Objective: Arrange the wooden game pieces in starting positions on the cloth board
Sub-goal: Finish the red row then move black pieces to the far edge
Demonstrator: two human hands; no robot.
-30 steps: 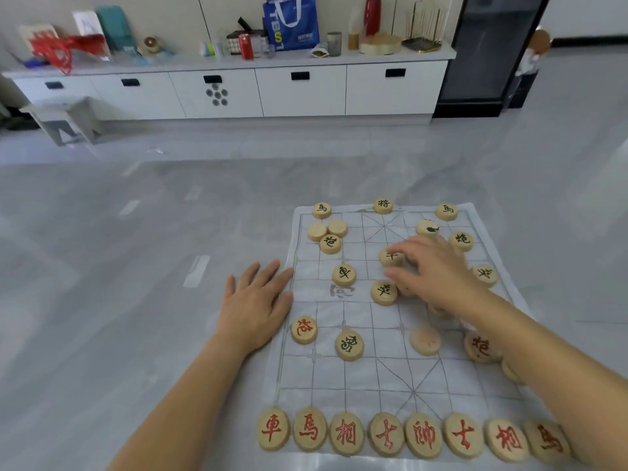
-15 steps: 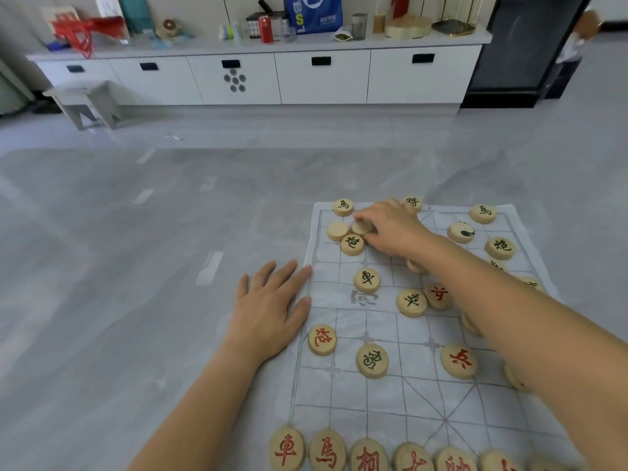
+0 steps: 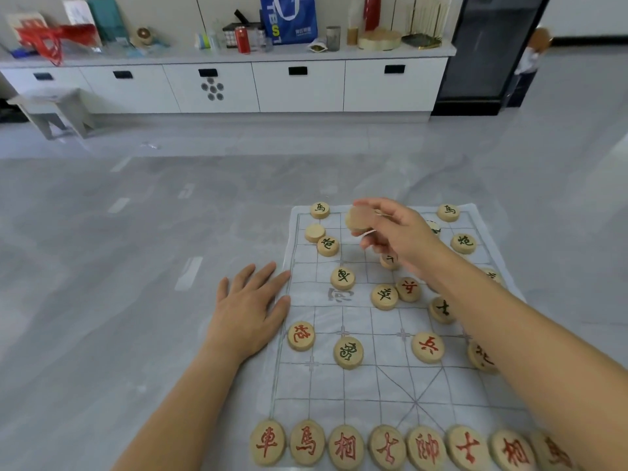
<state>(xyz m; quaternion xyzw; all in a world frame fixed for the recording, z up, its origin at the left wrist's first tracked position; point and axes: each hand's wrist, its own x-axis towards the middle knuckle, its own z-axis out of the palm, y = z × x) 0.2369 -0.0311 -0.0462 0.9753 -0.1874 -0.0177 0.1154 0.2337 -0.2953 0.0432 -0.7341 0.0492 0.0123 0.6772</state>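
Lifted clear of the cloth: one round pale wooden game disc (image 3: 358,219), blank side toward the camera, pinched by its rim between thumb and curled fingers of the right hand (image 3: 397,232). Hangs over the far rows of the white cloth board with printed grid (image 3: 373,379), between the black-lettered horse disc at the far-left corner (image 3: 319,210) and the matching horse disc at the far-right corner (image 3: 448,212). Probably tilted that way to read the hidden face before choosing a point for it; cannot tell which piece.

Pressed flat on the board's left hem: the left hand (image 3: 248,300), fingers straight and slightly spread, holding nothing. Likely there to pin the thin cloth against sliding.

Along the near edge, set side by side: a row of red-lettered wooden discs (image 3: 426,448), apparently in starting order, its right end cut off by the forearm. Loose across the middle: a red cannon disc (image 3: 301,335), a red soldier disc (image 3: 427,347), a green-black lettered disc (image 3: 348,352), with several more partly hidden under the right forearm. Just beside a black cannon disc (image 3: 328,245) near the far-left corner, a face-down blank disc (image 3: 314,232). By the look of it, red back rank done, black side and both middle lines not yet.

Further out, grey tiled floor (image 3: 102,266) under the cloth. Against the wall, a long white cabinet (image 3: 299,85), drawers all closed, contents hidden. On top, a blue tote bag (image 3: 289,18) standing upright, nothing of its inside visible; beside it a red can (image 3: 242,39) and small clutter too distant to name.
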